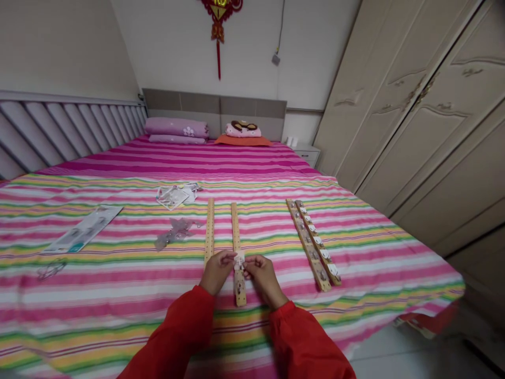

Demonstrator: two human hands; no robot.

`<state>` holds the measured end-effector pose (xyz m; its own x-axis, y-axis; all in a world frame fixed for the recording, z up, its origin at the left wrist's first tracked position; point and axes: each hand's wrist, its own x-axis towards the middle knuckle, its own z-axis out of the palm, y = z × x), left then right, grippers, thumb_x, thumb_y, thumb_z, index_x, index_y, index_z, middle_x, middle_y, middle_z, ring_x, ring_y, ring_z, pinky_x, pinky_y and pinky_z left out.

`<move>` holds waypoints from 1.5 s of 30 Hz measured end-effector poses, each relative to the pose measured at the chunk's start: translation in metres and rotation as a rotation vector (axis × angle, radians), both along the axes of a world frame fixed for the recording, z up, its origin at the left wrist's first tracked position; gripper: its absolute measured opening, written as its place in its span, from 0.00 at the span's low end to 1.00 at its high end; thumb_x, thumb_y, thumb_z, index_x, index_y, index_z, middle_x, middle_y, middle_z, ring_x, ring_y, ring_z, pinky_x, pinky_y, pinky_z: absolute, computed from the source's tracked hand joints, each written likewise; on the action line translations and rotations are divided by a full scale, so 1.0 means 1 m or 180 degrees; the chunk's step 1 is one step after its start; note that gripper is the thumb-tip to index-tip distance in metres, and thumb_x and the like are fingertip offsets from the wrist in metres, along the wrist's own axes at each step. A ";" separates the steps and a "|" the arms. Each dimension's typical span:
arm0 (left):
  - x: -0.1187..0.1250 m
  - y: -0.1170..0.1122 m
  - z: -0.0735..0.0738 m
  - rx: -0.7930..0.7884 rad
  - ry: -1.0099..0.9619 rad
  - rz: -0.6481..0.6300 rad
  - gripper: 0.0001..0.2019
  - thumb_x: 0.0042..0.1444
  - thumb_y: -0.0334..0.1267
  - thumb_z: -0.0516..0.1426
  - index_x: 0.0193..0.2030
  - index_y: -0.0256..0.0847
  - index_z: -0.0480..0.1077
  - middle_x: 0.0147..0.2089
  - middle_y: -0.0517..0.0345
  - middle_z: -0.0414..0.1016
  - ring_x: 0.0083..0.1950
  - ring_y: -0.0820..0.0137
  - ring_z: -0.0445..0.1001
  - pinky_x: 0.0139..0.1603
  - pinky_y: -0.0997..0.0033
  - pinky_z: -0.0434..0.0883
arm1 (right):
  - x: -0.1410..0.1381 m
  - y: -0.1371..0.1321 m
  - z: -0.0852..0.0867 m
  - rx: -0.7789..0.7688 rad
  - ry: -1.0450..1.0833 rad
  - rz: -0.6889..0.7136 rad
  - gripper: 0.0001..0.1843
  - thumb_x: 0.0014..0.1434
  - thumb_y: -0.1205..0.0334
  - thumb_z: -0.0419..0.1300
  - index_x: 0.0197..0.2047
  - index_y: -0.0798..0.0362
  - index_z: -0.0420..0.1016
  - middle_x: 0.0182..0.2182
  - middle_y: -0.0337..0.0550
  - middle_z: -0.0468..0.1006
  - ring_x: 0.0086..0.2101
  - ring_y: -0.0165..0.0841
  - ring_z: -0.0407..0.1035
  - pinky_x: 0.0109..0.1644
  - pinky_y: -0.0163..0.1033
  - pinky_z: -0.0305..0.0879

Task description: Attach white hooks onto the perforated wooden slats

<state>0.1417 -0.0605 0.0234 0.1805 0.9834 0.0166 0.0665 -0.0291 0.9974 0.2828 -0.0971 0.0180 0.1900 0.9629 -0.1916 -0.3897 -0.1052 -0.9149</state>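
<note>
A narrow wooden strip with holes (235, 226) lies lengthwise in front of me on the striped sheet. Over its near half, my left hand (216, 269) and my right hand (264, 275) pinch a small pale square hook (239, 261) from both sides. The square rests on or just above the strip; I cannot tell which. Nearer to me, another metal hook (239, 287) sits on the same strip. Just left of it lies a second strip with holes (210, 226), its near end partly hidden by my left hand.
To the right lie two wooden strips, one with clear-backed hooks (307, 239) and one with white-backed hooks (319, 240). On the left are a flat package (84, 230), a heap of clear pieces (175, 232), crumpled packaging (179, 195) and a thin loop (52, 268). Wardrobe doors (426, 116) stand right.
</note>
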 end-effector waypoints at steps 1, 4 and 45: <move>0.000 0.000 -0.002 -0.0002 0.0014 0.0041 0.16 0.37 0.42 0.62 0.33 0.35 0.74 0.31 0.54 0.78 0.33 0.68 0.75 0.38 0.67 0.72 | 0.000 0.001 -0.002 -0.0009 -0.0016 0.0013 0.14 0.33 0.60 0.71 0.23 0.57 0.73 0.13 0.36 0.73 0.15 0.27 0.65 0.20 0.32 0.60; 0.002 0.001 -0.005 0.0013 0.0072 0.0162 0.15 0.37 0.40 0.61 0.33 0.36 0.74 0.31 0.55 0.77 0.32 0.69 0.74 0.37 0.67 0.72 | 0.000 0.003 -0.006 0.0012 -0.0052 -0.0006 0.13 0.33 0.60 0.70 0.22 0.57 0.73 0.12 0.35 0.72 0.14 0.25 0.63 0.19 0.31 0.59; -0.007 0.030 0.002 0.1126 0.1642 -0.1032 0.09 0.39 0.38 0.63 0.30 0.43 0.79 0.24 0.61 0.63 0.27 0.70 0.65 0.30 0.73 0.64 | -0.006 0.016 -0.029 -0.0056 -0.0638 -0.0331 0.15 0.31 0.67 0.65 0.27 0.53 0.69 0.12 0.25 0.63 0.14 0.25 0.57 0.19 0.32 0.54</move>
